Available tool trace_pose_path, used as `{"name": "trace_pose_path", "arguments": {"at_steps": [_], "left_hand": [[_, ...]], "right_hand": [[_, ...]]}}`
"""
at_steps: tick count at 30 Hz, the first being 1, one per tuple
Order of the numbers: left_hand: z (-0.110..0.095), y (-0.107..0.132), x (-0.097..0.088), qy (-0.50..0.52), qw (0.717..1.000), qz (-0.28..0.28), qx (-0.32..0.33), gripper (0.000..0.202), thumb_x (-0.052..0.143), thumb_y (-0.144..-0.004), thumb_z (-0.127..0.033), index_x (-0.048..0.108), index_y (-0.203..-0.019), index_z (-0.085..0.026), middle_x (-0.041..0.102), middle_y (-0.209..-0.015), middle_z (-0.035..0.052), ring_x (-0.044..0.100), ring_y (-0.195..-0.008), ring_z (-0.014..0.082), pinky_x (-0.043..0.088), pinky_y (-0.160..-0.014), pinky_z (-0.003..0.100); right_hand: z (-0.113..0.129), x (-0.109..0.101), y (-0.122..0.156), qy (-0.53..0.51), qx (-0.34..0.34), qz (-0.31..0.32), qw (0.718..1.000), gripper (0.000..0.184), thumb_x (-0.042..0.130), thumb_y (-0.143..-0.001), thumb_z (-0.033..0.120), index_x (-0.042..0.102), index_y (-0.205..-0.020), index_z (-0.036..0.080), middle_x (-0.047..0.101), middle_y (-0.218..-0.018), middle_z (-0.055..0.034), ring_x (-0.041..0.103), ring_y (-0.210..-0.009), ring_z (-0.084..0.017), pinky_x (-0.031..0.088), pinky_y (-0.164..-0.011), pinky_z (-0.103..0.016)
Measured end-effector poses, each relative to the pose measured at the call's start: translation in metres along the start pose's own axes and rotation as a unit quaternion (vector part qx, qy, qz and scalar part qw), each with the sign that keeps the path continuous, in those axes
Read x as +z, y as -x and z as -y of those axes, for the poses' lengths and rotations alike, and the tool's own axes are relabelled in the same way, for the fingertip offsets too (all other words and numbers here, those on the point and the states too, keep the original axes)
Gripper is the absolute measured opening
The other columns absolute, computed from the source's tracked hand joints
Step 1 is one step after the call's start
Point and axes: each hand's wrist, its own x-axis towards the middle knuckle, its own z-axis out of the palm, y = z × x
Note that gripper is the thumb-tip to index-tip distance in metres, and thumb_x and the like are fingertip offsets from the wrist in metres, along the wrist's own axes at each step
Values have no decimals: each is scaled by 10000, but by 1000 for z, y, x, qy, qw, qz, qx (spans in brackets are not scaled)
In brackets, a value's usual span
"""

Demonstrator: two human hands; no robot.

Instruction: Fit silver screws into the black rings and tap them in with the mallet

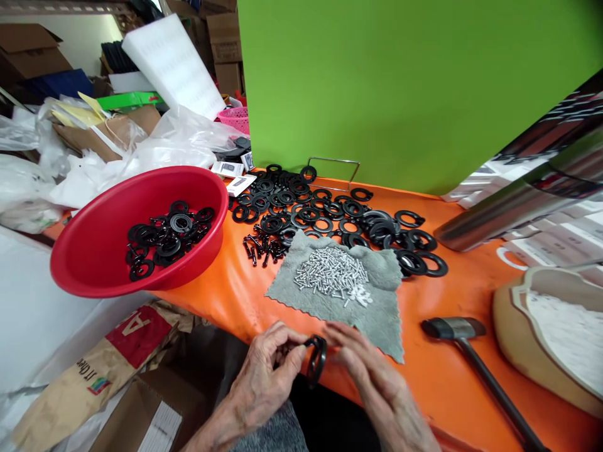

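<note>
Fingers first: the left hand (pixel 266 373) has thumb and forefinger pinching the black ring piece (pixel 321 359) by its small end, ring up on edge, while the right hand (pixel 372 383) has its fingers straight out, near together and blurred, just beside the ring, apart from it.

Now the wide view! Green panel (pixel 414 94) standing behind, orange cover (pixel 221 304) over the worktop, red basin (pixel 94 263) at the left with more black pieces inside. Grey cloth (pixel 389 314) in the middle, mallet (pixel 490 378) lying to its right, untouched. Beyond the cloth, loose black rings (pixel 379 229) in a heap, black fittings (pixel 266 250) beside them, and silver pins (pixel 330 270) piled on the cloth.

Step in hand, by my reading: handling one ring piece between the hands, at the near edge. Next move, I'd judge, calls for a steady left pinch and careful right fingers.
</note>
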Motion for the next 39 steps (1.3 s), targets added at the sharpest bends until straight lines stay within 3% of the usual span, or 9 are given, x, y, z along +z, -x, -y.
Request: {"name": "trace_pose_path", "arguments": {"at_steps": [2, 4, 9, 14, 18, 22, 27, 32, 39], "left_hand": [[-1, -3, -1, 36, 999, 5, -24, 210, 504, -904, -307, 643, -890, -151, 553, -795, 13, 492, -685, 118, 393, -623, 218], [-5, -6, -4, 55, 997, 14, -45, 229, 517, -889, -338, 625, -858, -138, 549, -770, 8, 484, -672, 113, 391, -623, 218], [-16, -11, -16, 72, 995, 31, -64, 269, 557, -841, -393, 593, -801, -130, 523, -720, -4, 470, -653, 109, 382, -615, 220], [-13, -12, -23, 72, 994, 40, -72, 230, 574, -833, -362, 595, -803, -135, 564, -737, 8, 511, -667, 115, 398, -614, 215], [-11, -13, -25, 61, 995, 45, -66, 212, 569, -833, -343, 605, -800, -137, 568, -762, 13, 522, -676, 114, 413, -620, 210], [-9, -13, -25, 17, 998, 41, -43, 195, 555, -840, -323, 615, -793, -143, 565, -783, 13, 517, -669, 112, 416, -626, 217], [-5, -12, -25, -11, 998, 46, -35, 201, 537, -857, -327, 619, -816, -149, 588, -788, 18, 516, -653, 113, 423, -621, 221], [-11, -11, -25, -66, 997, 36, -22, 162, 526, -865, -276, 621, -811, -157, 578, -783, 9, 516, -658, 114, 407, -610, 217], [-17, -10, -23, -146, 989, 24, -2, 125, 520, -872, -207, 624, -820, -161, 548, -782, 3, 499, -692, 126, 393, -652, 235]], "right_hand": [[-15, -13, -23, 156, -90, -50, 982, 314, 404, -952, 336, 615, -1166, 247, 674, -1095, -81, 649, -986, -209, 562, -826, -372], [-31, -20, -44, 220, -123, -66, 965, 306, 378, -943, 279, 620, -1120, 215, 664, -1002, -100, 626, -897, -227, 547, -760, -389], [-54, -20, -72, 274, -154, -35, 949, 282, 373, -918, 245, 651, -939, 203, 616, -824, -106, 495, -768, -259, 458, -673, -410], [-55, -27, -75, 268, -186, 6, 945, 221, 422, -924, 288, 616, -833, 235, 605, -799, -75, 500, -762, -234, 447, -687, -376], [-37, -30, -64, 233, -187, 13, 954, 162, 437, -930, 288, 569, -848, 243, 597, -787, -54, 549, -748, -203, 473, -665, -340], [6, -32, -44, 80, -119, 109, 984, 137, 442, -943, 319, 542, -871, 259, 587, -756, 5, 578, -678, -134, 484, -612, -264], [47, -38, -37, 8, -38, 191, 981, 181, 454, -930, 351, 546, -806, 258, 576, -714, 19, 558, -660, -133, 488, -617, -259], [48, -33, -40, 1, -16, 244, 970, 205, 437, -936, 368, 523, -786, 258, 580, -726, 31, 556, -685, -132, 471, -651, -271], [28, -17, -36, 37, -23, 224, 974, 223, 451, -927, 405, 557, -793, 263, 593, -715, 33, 550, -657, -133, 444, -615, -279]]}}
